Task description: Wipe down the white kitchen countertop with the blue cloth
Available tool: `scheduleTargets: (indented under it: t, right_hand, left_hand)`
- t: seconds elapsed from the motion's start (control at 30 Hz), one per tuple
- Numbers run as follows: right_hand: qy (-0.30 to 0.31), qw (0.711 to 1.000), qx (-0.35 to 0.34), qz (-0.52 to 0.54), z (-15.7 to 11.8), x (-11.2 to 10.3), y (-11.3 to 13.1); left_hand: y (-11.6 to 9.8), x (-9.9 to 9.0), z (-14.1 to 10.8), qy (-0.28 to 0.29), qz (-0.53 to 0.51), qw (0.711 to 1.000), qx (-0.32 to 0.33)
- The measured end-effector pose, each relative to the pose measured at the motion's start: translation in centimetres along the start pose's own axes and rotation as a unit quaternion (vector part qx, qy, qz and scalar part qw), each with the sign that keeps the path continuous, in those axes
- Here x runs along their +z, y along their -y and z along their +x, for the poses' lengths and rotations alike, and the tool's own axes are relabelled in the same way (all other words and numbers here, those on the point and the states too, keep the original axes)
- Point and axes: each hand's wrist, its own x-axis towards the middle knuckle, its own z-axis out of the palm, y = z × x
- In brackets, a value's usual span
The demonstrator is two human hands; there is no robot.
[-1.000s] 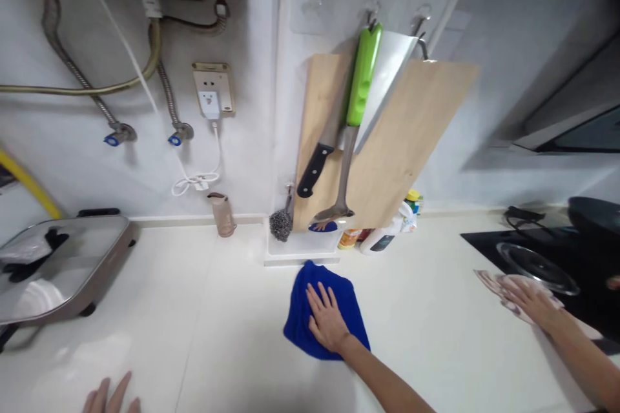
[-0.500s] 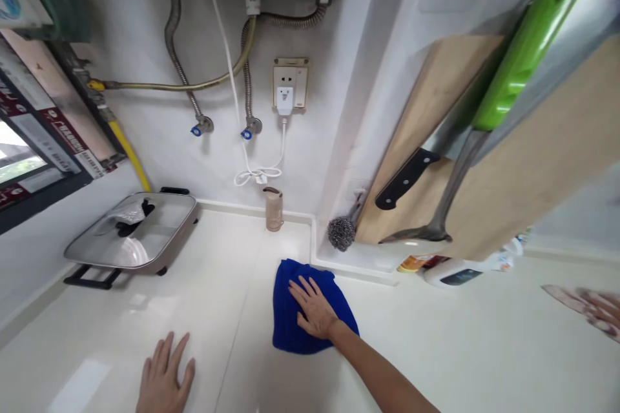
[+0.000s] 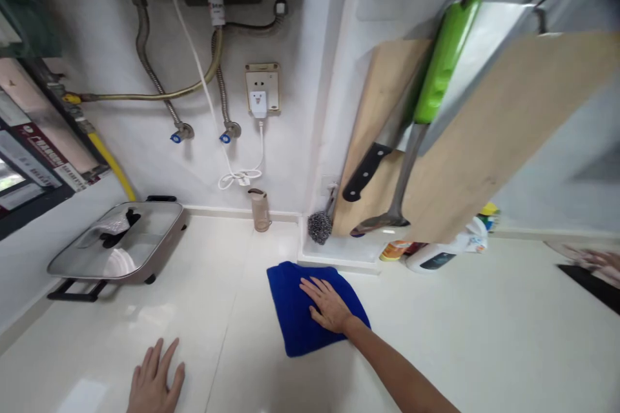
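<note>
The deep-blue, soft-looking fabric cloth lies spread almost flat on the glossy white countertop, just in front of the low white ledge at the wall. Its left side runs fairly straight and slants down to a blunt lower corner, while its right side bows outward in a curve. The upper edge is slightly uneven, and shallow creases show near its upper left corner.

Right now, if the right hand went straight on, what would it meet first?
Beyond the blue cloth, the right hand would probably reach the brownish container; it might narrowly miss, depth being unclear.
</note>
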Motion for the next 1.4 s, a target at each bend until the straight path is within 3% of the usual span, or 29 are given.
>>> scheduleTargets:
  t: [0.23, 0.37, 0.5, 0.7, 0.83, 1.0, 1.23, 1.4]
  right_hand:
    - [-0.073, 0.981, 0.165, -0.072, -10.8, -0.9, -8.5]
    - [-0.13, 0.957, 0.223, -0.13, -16.5, -0.2, -9.8]
    - [-0.152, 0.951, 0.219, -0.157, -21.0, 1.6, -7.1]
    - [-0.135, 0.961, 0.172, -0.168, -24.1, 4.3, 1.7]
    - [-0.108, 0.974, 0.119, -0.161, -21.5, 4.9, 7.3]
    - [-0.067, 0.983, 0.075, -0.155, -14.5, 5.1, 12.5]
    - [0.002, 0.991, 0.006, -0.134, -4.7, 6.2, 18.7]
    - [0.018, 0.992, -0.057, -0.11, 1.7, 7.1, 21.5]
  left_hand:
    - [0.1, 0.2, 0.5, -0.003, -0.009, 1.0, -0.004]
    - [-1.1, -0.8, 0.2, -0.003, 0.007, 1.0, 0.001]
    - [-2.1, -1.5, -0.4, -0.011, 0.018, 1.0, 0.006]
    - [-2.0, -0.9, -0.9, -0.037, 0.003, 0.999, 0.018]
    - [-1.8, -0.5, -1.2, -0.052, -0.014, 0.998, 0.022]
    - [-2.0, -0.5, -1.5, -0.053, -0.016, 0.998, 0.027]
    - [-2.1, -0.8, -1.8, -0.036, -0.036, 0.999, 0.019]
    - [-2.2, -1.0, -2.0, -0.015, -0.038, 0.999, 0.01]
